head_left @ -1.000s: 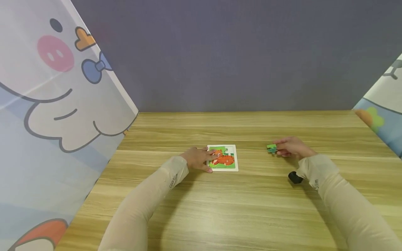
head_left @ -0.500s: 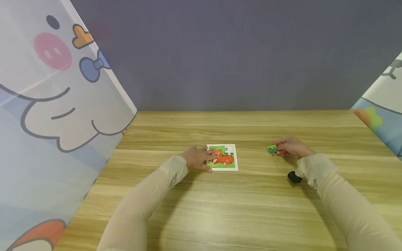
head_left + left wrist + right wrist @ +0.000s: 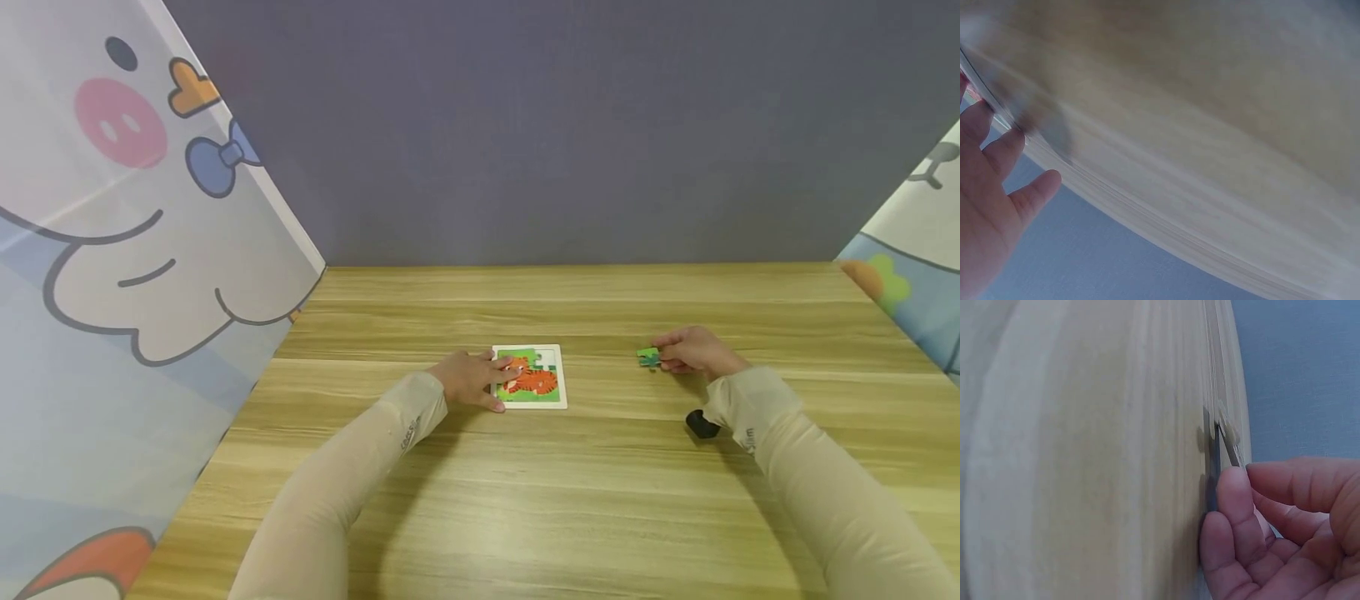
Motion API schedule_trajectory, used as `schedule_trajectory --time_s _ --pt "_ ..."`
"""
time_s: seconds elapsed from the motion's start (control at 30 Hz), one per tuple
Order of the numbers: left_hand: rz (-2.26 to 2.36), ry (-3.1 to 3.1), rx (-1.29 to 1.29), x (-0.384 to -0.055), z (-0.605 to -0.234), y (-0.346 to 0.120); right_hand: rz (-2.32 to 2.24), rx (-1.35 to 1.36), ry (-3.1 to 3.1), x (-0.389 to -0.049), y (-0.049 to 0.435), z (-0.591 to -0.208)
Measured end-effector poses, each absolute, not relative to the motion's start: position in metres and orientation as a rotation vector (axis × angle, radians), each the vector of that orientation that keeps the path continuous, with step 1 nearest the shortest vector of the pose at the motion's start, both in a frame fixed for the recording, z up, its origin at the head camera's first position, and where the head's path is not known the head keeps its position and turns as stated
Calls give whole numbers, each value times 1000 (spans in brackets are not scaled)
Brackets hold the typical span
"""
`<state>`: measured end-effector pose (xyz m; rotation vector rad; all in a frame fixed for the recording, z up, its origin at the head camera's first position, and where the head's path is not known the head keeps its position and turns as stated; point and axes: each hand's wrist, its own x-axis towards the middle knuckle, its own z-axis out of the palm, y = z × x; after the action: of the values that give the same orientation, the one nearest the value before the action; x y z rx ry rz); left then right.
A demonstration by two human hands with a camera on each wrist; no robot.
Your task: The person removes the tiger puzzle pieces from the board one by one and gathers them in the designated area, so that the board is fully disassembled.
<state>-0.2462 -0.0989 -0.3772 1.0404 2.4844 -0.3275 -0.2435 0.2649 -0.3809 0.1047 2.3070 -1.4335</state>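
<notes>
A white-framed tiger jigsaw puzzle lies flat on the wooden table, with a white gap at its upper right corner. My left hand rests on the puzzle's left side, fingers spread over the frame and the tiger's face. To the right, my right hand pinches a green puzzle piece between thumb and fingers, close over the tabletop. In the right wrist view the puzzle piece shows edge-on and tilted, its shadow beside it. The left wrist view shows the left hand at the picture's edge, the puzzle mostly out of sight.
A black object sits under the right wrist, partly covered by the sleeve. The wooden table ends at a grey panel behind. Cartoon-printed panels stand along the left and right sides.
The whole head view has shifted slightly left. The puzzle piece in my right hand has tilted a little; the left hand stays on the puzzle.
</notes>
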Motion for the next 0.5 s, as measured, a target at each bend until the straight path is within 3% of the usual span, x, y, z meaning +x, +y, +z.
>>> schedule_trajectory --time_s 0.5 --pt "-314 2483 1058 -246 -377 -100 -1437 94 2315 -243 268 -382"
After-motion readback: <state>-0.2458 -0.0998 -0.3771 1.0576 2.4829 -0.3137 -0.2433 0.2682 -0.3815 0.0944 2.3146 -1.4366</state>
